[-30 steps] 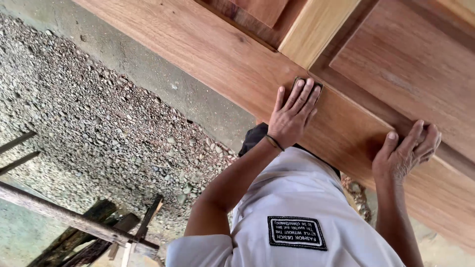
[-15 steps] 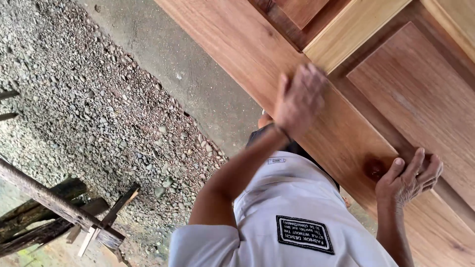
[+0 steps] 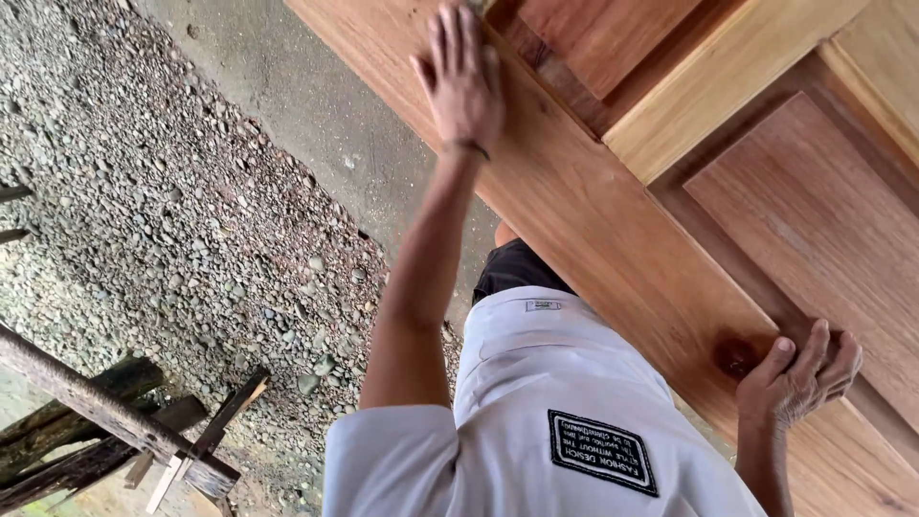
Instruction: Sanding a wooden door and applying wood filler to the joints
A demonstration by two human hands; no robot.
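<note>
We note left hand (image 3: pixel 462 81) at 12 o'clock, flat on door (image 3: pixel 593 220), fingers together, palm down on long frame board. Right hand (image 3: pixel 799 375) at 4 o'clock, fingers curled loosely over same board beside dark knot (image 3: pixel 735 356); nothing held. Door runs from 12 to 5 o'clock. Gravel (image 3: pixel 163 211) at 9 o'clock; timber scraps (image 3: pixel 105 421) at 8 o'clock.
</note>
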